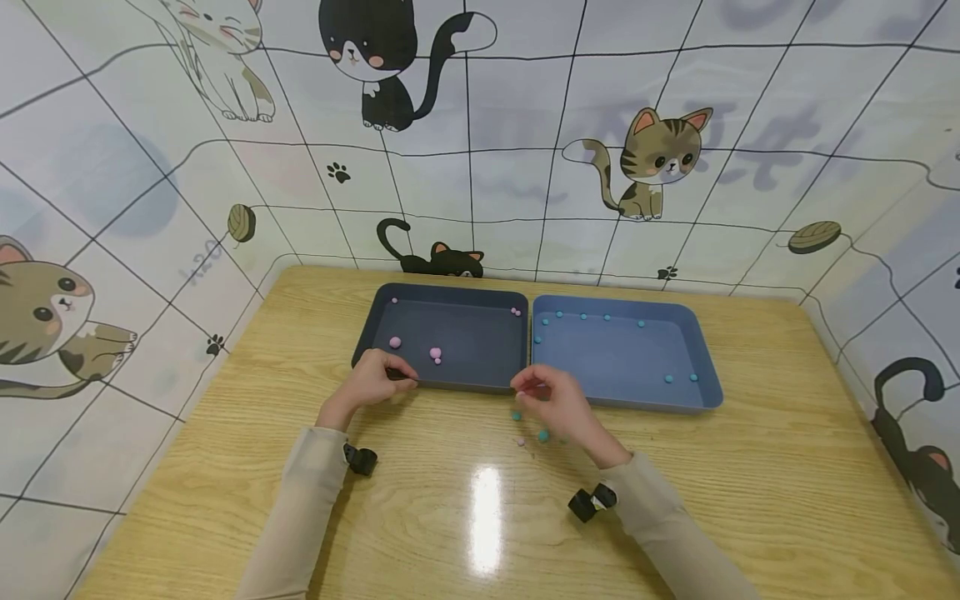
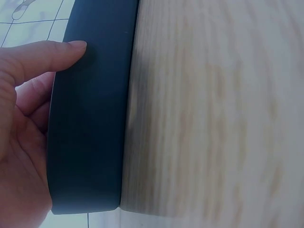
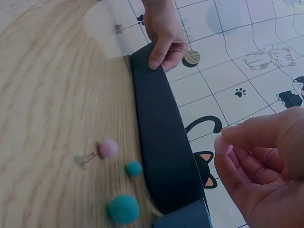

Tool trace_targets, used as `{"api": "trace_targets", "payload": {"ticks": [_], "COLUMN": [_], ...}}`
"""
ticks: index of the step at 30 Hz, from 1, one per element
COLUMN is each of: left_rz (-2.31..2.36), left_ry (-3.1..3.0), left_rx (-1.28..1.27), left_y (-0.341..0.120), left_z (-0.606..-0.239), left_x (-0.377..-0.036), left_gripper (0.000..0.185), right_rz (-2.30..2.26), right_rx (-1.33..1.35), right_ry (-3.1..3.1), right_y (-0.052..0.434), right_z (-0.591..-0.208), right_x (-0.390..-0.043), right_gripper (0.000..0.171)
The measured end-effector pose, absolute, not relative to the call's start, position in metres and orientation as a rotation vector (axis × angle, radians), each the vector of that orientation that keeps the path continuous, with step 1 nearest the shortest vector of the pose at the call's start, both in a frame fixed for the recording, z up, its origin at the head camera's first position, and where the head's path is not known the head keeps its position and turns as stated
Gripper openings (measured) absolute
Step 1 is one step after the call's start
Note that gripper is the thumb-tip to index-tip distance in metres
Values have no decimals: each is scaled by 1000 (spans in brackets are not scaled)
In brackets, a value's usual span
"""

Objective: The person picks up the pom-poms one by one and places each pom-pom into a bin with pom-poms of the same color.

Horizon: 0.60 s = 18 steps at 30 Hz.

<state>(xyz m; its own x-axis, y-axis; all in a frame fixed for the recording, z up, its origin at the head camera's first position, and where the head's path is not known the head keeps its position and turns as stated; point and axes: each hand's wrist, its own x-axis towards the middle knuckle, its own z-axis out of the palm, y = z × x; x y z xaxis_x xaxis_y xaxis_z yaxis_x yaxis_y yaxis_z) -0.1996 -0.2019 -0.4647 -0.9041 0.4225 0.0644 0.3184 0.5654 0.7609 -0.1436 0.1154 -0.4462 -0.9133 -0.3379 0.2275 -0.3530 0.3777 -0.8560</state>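
Note:
My left hand [image 1: 371, 379] grips the near wall of a dark navy tray [image 1: 480, 342]. In the left wrist view its thumb lies on the tray's outer face and the other fingers go behind the wall. Over the near right corner of that tray, my right hand [image 1: 561, 407] pinches a small pale pink ball [image 3: 223, 145] between thumb and fingertips. Below this hand on the table lie a larger teal ball [image 3: 124, 209], a smaller teal ball [image 3: 134, 168] and a pink ball [image 3: 109, 148]. Several pink balls [image 1: 395, 342] sit inside the dark tray.
A blue tray [image 1: 622, 358] stands right beside the dark one, with several small teal balls [image 1: 641, 323] mostly along its edges. Both trays rest on a wooden table [image 1: 420, 500]. A cat-printed sheet [image 1: 517, 183] rises behind and at the sides.

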Motion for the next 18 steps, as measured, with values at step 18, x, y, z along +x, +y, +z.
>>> {"api": "trace_targets", "payload": {"ticks": [18], "left_rz": [1263], "left_ry": [2655], "left_rx": [632], "left_y": [-202], "left_z": [-463], "left_x": [-199], "left_gripper": [4], "right_rz": [1842], "right_rx": [453], "right_ry": [-2554], "right_y": [96], "right_z": [-438], "right_x": [-177], "right_gripper": [15]}}
